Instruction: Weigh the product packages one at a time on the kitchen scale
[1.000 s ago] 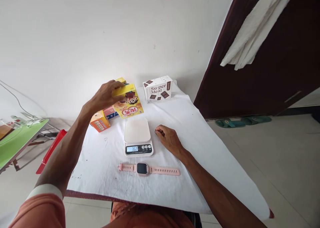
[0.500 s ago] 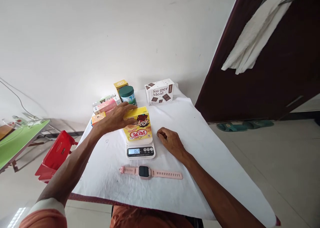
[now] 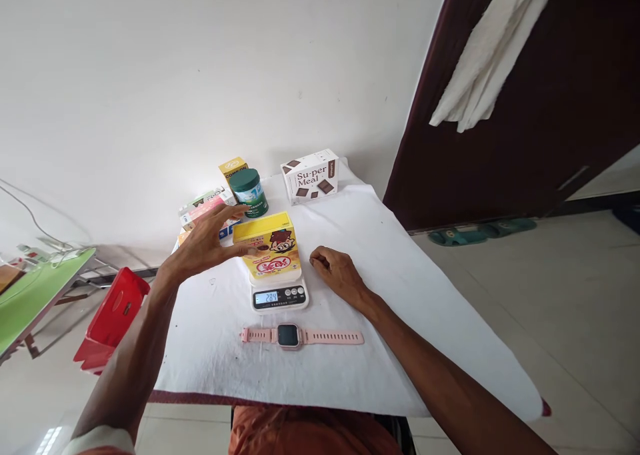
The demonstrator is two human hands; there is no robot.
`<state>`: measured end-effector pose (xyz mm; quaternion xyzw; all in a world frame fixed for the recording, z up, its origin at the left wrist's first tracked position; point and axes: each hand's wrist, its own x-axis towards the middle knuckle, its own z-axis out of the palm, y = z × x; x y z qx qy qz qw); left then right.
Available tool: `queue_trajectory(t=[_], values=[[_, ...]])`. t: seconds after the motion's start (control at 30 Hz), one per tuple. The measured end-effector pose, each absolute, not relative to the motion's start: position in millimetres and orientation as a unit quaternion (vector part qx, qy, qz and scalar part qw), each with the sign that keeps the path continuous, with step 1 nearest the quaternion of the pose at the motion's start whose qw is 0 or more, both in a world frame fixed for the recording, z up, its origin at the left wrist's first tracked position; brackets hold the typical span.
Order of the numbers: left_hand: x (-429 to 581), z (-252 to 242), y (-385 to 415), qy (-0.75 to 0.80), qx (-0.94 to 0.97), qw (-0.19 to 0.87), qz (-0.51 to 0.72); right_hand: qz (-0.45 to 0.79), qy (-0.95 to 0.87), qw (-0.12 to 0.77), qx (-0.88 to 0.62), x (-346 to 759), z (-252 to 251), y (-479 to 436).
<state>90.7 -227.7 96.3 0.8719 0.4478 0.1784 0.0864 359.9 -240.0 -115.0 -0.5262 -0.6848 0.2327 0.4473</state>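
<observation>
A yellow snack box [image 3: 273, 245] with a cartoon face stands on a white kitchen scale [image 3: 279, 306], whose display reads about 284. My left hand [image 3: 207, 238] is at the box's left side, fingers spread and stretched out. Its thumb overlaps the box's front; whether it touches cannot be told. To the right of the scale, my right hand [image 3: 340, 275] rests on the white cloth with its fingers curled in, and nothing shows in it. A pink smartwatch [image 3: 288, 336] lies flat in front of the scale, its strap stretched out both ways.
Behind my left hand stand a green-lidded jar [image 3: 249, 192], a yellow box [image 3: 233, 167] and several other cartons [image 3: 205, 205]. A white Su-per Meal box [image 3: 310, 177] is at the back. A red chair [image 3: 113, 315] and a green table [image 3: 47, 295] stand left.
My left hand has moved off the box's top to the left, its fingers spreading. The box sits slightly turned, and the scale reading has dropped from about 362 to 284. The right hand stays put.
</observation>
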Motion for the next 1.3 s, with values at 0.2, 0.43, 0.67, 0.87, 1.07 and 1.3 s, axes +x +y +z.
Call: queue_trajectory(t=[0.2,0.43,0.67,0.87,1.07,1.3], values=[[101,95,-228,0.444,0.876,0.057,0.179,0.225,-0.686,0.454,-0.522,360,-117,-239],[133,103,-204,0.447,0.887,0.035,0.106,0.224,-0.684,0.461,-0.519,359,-119,-238],[216,98,-117,0.422,0.898,-0.012,0.127,0.231,-0.687,0.459,-0.515,359,-123,-237],[270,56,-58,0.465,0.881,-0.021,0.083,0.223,-0.691,0.457,-0.514,359,-125,-237],[272,39,-43,0.488,0.86,-0.062,0.133,0.216,-0.698,0.452,-0.512,359,-128,-237],[259,26,-46,0.468,0.864,-0.074,0.17,0.218,-0.697,0.453,-0.512,358,-128,-236]])
